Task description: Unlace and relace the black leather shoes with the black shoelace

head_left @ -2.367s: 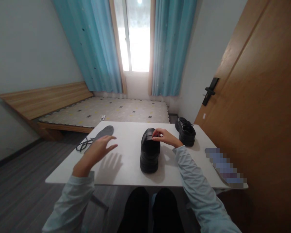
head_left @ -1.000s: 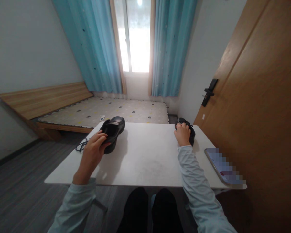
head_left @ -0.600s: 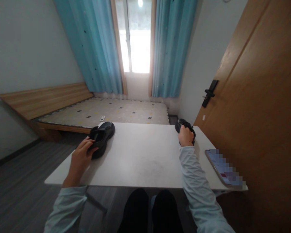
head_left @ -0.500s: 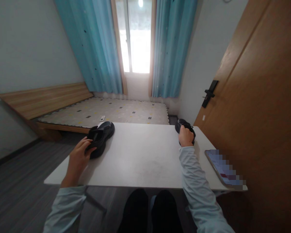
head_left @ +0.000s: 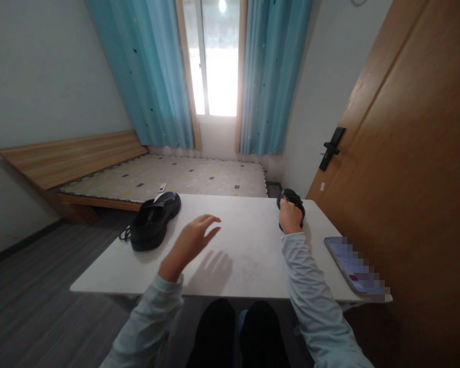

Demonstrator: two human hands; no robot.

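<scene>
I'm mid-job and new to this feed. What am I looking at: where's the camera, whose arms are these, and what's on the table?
There is no machine here. One camera sits on a person's head and looks forward and down, so the two sleeved arms at the bottom belong to the wearer. The left hand hovers open above the white table and holds nothing. The right hand is closed on the right black shoe at the far right of the table. The left black shoe stands on the table's left side, with a dark lace showing beside it. A flat device, blurred out, lies at the right edge.
</scene>
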